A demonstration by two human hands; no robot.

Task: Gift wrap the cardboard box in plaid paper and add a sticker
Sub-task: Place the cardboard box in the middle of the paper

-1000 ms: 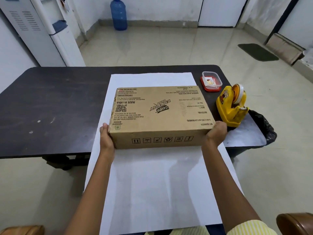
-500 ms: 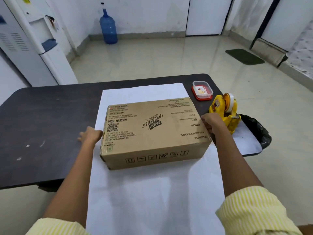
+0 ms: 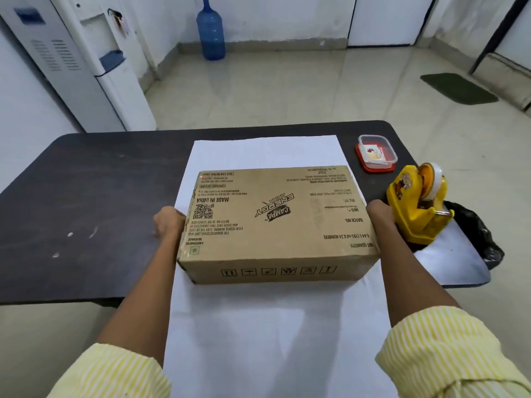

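Squaring up the cardboard box (image 3: 275,222) on the white paper sheet (image 3: 267,326), spread beneath the box and reaching past its near and far sides. Left hand (image 3: 169,222) against the box's left end, right hand (image 3: 379,214) against its right end; fingers mostly hidden, so impossible to tell whether flat or curled. Best to centre the box with edges parallel to the sheet's, lifting slightly rather than dragging, to avoid creases. Tape dispenser (image 3: 416,202) just right of the box, small clear tub (image 3: 376,152) beyond its far right corner.
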